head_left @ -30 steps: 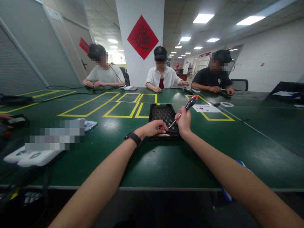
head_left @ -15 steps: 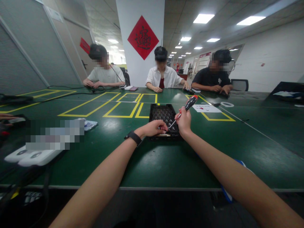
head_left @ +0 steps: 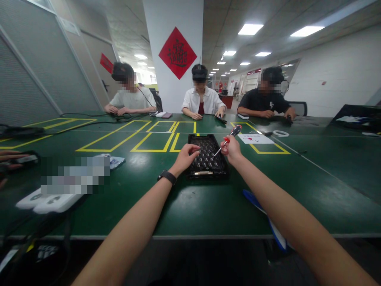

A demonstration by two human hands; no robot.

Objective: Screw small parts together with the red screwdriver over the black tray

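Observation:
A black tray with a grid of small parts lies on the green table in front of me. My left hand, a black watch on its wrist, rests on the tray's left rim with curled fingers; whether they hold anything is hidden. My right hand is closed round a screwdriver with a red and black handle. Its metal tip points down and left into the tray.
Three people sit at the far side of the table, with phones and cables near them. A white sheet and a tape roll lie at the right. A white device sits at the near left. Yellow boxes are marked on the table.
Both hands have moved farther along the tray, away from me. The left hand shifted from the tray's near part to its left rim. The screwdriver stays in the right hand.

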